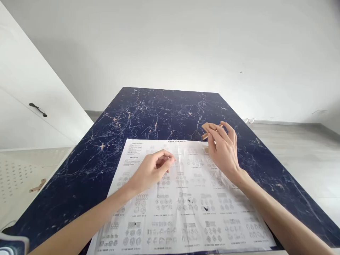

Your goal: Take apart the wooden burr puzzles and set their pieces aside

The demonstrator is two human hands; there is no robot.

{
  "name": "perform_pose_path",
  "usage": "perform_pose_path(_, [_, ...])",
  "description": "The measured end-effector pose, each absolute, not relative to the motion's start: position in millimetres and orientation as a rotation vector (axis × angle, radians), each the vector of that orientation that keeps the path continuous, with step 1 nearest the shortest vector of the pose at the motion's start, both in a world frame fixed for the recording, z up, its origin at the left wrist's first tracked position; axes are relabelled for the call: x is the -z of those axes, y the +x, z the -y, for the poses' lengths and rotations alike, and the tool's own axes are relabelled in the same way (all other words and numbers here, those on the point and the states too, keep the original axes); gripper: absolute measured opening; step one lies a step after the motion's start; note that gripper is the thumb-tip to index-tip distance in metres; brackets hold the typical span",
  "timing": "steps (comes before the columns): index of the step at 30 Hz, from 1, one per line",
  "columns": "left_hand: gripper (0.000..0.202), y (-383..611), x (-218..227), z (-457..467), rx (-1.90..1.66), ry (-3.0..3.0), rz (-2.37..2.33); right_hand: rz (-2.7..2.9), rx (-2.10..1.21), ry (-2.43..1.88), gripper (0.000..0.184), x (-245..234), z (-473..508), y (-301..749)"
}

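Note:
A large white instruction sheet [183, 202] printed with many small diagrams lies on a dark blue marble-patterned table [148, 113]. My right hand [224, 148] is raised over the sheet's far right corner, fingers closed on a small wooden puzzle piece [208, 128]. Another small wooden piece [206, 150] peeks out just under that hand. My left hand [154, 168] hovers over the upper middle of the sheet, fingers curled in a loose pinch with nothing visible in them.
A white cabinet with a black handle [38, 109] stands at the left. Beside the table's left edge is a white perforated surface holding a small wooden piece [37, 186]. A white wall and grey floor lie beyond.

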State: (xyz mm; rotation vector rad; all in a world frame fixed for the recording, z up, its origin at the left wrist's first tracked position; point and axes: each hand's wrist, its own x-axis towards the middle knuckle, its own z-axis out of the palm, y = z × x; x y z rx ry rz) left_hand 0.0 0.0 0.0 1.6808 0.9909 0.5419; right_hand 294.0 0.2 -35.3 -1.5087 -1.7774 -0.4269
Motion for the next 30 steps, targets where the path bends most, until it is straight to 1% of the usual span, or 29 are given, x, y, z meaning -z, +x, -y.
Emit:
perform_pose_path(4, [0.034, -0.2, -0.1, 0.9, -0.548, 1.669, -0.986, 1.771, 0.485, -1.215, 0.054, 19.6, 4.3, 285.1])
perform_pose_path(6, [0.036, 0.5, 0.1, 1.2, -0.561, 1.670, -0.981, 1.763, 0.413, -1.104, 0.057, 12.8, 10.5, 275.6])
perform_pose_path(7, [0.037, 1.0, 0.4, 1.3, -0.579, 1.667, -0.985, 1.753, 0.328, -1.065, 0.056, 10.4, 14.6, 269.7])
perform_pose_path(9, [0.043, 1.8, 0.6, 1.2, -0.626, 1.632, -1.012, 1.733, 0.030, -1.090, 0.051, 8.5, 23.6, 256.9])
perform_pose_path(13, [0.061, 1.0, -0.8, 0.6, -0.673, 1.541, -1.010, 1.815, -0.508, -0.985, 0.047, 13.7, 38.6, 236.6])
perform_pose_path(16, [0.059, -1.3, -2.0, -0.2, -0.622, 1.574, -0.833, 1.886, -0.698, -0.907, 0.049, 18.5, 43.6, 230.9])
perform_pose_path(19, [0.055, -3.0, -1.7, -2.2, -0.561, 1.564, -0.679, 1.892, -0.737, -0.884, 0.048, 19.1, 44.7, 230.9])
perform_pose_path(23, [0.070, -2.7, -1.0, -5.4, -0.507, 1.587, -0.626, 1.907, -0.726, -0.878, 0.049, 15.6, 45.3, 231.8])
perform_pose_path(25, [0.072, -1.8, -1.1, -5.4, -0.509, 1.592, -0.649, 1.924, -0.698, -0.862, 0.050, 14.1, 46.5, 230.6])
perform_pose_path(27, [0.074, -1.1, -1.0, -4.2, -0.529, 1.565, -0.689, 1.914, -0.666, -0.850, 0.053, 14.0, 47.9, 228.5])
perform_pose_path(30, [0.088, -1.5, -0.1, -2.2, -0.595, 1.573, -0.749, 1.775, -0.634, -0.924, 0.060, 16.2, 48.6, 226.0])
